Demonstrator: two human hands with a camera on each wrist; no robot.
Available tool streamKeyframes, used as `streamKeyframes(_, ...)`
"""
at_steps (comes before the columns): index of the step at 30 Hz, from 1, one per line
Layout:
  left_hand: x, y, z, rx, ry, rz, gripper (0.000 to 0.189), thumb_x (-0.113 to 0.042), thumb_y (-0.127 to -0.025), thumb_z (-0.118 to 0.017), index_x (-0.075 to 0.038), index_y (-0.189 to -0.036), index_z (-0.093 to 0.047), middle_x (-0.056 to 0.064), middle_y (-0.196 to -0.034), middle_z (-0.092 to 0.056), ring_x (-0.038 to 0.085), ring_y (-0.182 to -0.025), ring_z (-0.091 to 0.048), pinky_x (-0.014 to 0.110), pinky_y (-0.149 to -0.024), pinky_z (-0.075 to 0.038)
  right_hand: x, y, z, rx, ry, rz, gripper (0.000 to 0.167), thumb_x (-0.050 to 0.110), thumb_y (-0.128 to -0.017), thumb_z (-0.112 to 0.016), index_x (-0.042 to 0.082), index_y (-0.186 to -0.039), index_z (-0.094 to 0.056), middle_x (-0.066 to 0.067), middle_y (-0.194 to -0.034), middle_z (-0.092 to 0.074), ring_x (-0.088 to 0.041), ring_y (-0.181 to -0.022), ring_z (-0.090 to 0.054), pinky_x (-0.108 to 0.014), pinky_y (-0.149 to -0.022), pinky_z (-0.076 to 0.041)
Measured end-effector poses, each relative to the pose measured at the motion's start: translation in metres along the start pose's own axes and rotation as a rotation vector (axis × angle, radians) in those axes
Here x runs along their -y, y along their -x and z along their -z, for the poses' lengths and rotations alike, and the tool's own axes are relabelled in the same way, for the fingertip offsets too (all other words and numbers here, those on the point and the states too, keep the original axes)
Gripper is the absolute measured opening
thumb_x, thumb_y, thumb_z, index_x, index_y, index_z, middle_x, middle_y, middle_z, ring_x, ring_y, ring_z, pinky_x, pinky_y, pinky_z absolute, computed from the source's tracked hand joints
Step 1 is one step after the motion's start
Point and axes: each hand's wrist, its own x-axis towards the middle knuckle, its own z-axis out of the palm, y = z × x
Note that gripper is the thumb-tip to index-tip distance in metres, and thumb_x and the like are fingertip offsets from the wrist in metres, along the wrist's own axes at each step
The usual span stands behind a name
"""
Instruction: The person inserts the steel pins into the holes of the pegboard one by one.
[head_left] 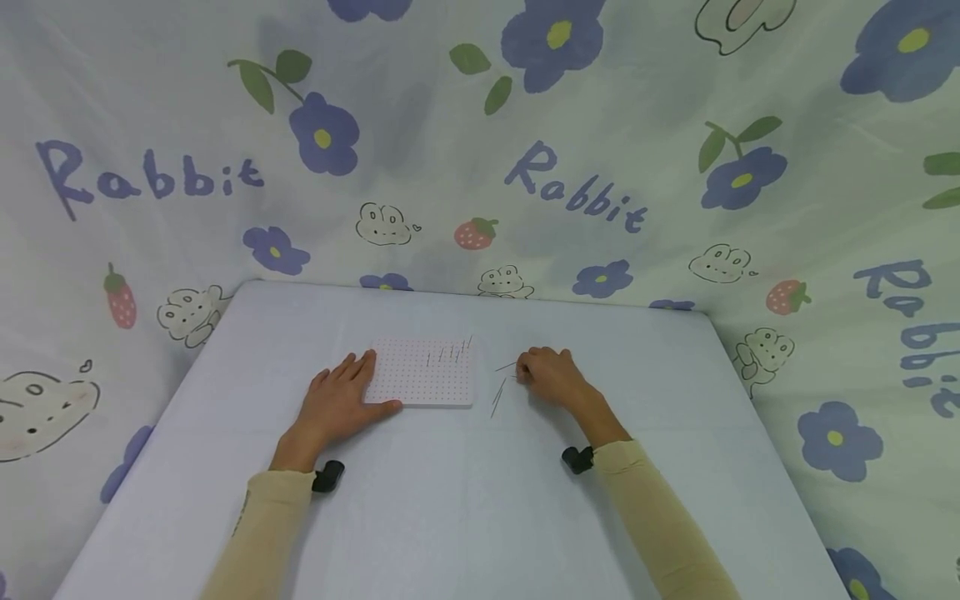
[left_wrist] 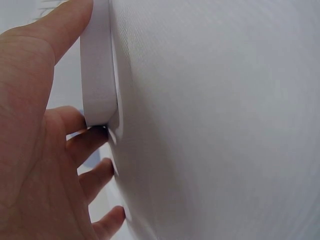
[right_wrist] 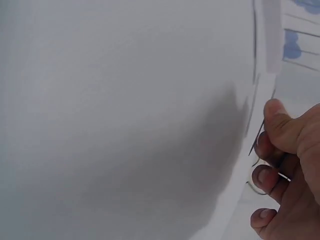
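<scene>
A white board [head_left: 420, 379] with a grid of small holes lies on the table. Several thin, dark, needle-like sticks [head_left: 452, 353] stand in its upper right part. My left hand [head_left: 335, 408] rests at the board's left end, its thumb on the near edge and its spread fingers by the left side. In the left wrist view the fingertips [left_wrist: 75, 120] are right at the board's corner. My right hand [head_left: 551, 375], to the right of the board, pinches a thin needle-like stick [right_wrist: 258, 136] between thumb and index finger, close over the table.
More thin sticks [head_left: 498, 398] lie loose on the table between the board and my right hand. The white table [head_left: 465, 508] ends at a back edge against a curtain [head_left: 435, 150] printed with flowers and rabbits.
</scene>
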Motion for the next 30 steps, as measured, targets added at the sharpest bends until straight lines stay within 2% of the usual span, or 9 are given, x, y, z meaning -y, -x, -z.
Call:
streamKeyframes(7,0.000,-0.001,-0.001,0.003,0.002,0.003,0.112,-0.074,-0.085,-0.060,-0.002,-0.160,-0.019,0.020,-0.164,-0.026,0.043,-0.151,-0.018,0.068,-0.117,-0.013,0.020,-0.004,0.017,-0.071,-0.200,0.023,0.010,0.024,-0.103,-0.059,0.017,-0.099,-0.065,0.008,-0.090,-0.064,-0.013,-0.084,-0.057,-0.053,-0.095,-0.046)
streamKeyframes(8,0.001,-0.001,-0.001,0.004,0.001,0.005,0.112,-0.074,-0.085,-0.060,-0.002,-0.160,-0.019,0.019,-0.164,-0.026,0.043,-0.151,-0.018,0.068,-0.117,-0.013,0.023,-0.004,0.020,-0.078,-0.219,0.029,0.012,0.025,-0.104,-0.058,0.016,-0.100,-0.065,0.008,-0.089,-0.064,-0.013,-0.083,-0.057,-0.053,-0.096,-0.046)
streamKeyframes(11,0.001,-0.001,-0.001,0.007,-0.002,0.006,0.112,-0.075,-0.085,-0.059,-0.002,-0.160,-0.019,0.020,-0.164,-0.026,0.044,-0.151,-0.018,0.069,-0.116,-0.013,0.031,-0.007,0.025,-0.091,-0.260,0.046,0.015,0.028,-0.105,-0.056,0.015,-0.105,-0.063,0.007,-0.085,-0.063,-0.013,-0.078,-0.056,-0.043,-0.089,-0.049)
streamKeyframes(15,-0.001,0.000,0.000,0.008,-0.003,0.003,0.111,-0.073,-0.086,-0.060,-0.002,-0.160,-0.019,0.020,-0.164,-0.026,0.044,-0.151,-0.018,0.069,-0.116,-0.013,0.038,-0.012,0.027,-0.108,-0.291,0.049,0.017,0.029,-0.105,-0.057,0.015,-0.110,-0.064,0.009,-0.087,-0.064,-0.010,-0.074,-0.058,-0.033,-0.081,-0.047)
streamKeyframes(18,-0.002,0.000,0.001,0.006,-0.001,0.000,0.110,-0.072,-0.086,-0.061,-0.001,-0.160,-0.020,0.020,-0.163,-0.027,0.044,-0.151,-0.019,0.069,-0.116,-0.014,0.041,-0.015,0.028,-0.129,-0.298,0.050,0.016,0.028,-0.103,-0.059,0.016,-0.111,-0.066,0.009,-0.092,-0.067,-0.008,-0.073,-0.058,-0.031,-0.080,-0.049)
streamKeyframes(21,-0.001,0.000,0.001,0.004,0.001,-0.001,0.110,-0.073,-0.086,-0.061,-0.002,-0.160,-0.020,0.020,-0.163,-0.027,0.044,-0.151,-0.019,0.068,-0.117,-0.013,0.044,-0.017,0.030,-0.156,-0.292,0.059,0.015,0.027,-0.101,-0.061,0.016,-0.108,-0.067,0.008,-0.094,-0.068,-0.008,-0.075,-0.058,-0.033,-0.082,-0.051)
streamKeyframes(25,-0.001,0.000,0.000,0.002,-0.003,0.001,0.111,-0.074,-0.086,-0.060,-0.002,-0.160,-0.020,0.020,-0.163,-0.027,0.043,-0.151,-0.019,0.068,-0.117,-0.014,0.046,-0.018,0.031,-0.181,-0.285,0.071,0.013,0.026,-0.099,-0.064,0.016,-0.107,-0.069,0.007,-0.095,-0.070,-0.008,-0.077,-0.059,-0.038,-0.092,-0.049)
streamKeyframes(30,-0.001,-0.001,0.001,0.001,-0.005,-0.001,0.111,-0.074,-0.086,-0.060,-0.001,-0.160,-0.020,0.020,-0.163,-0.028,0.044,-0.151,-0.020,0.068,-0.116,-0.014,0.049,-0.020,0.030,-0.188,-0.303,0.080,0.013,0.025,-0.099,-0.065,0.016,-0.108,-0.069,0.007,-0.096,-0.072,-0.006,-0.081,-0.063,-0.036,-0.089,-0.051)
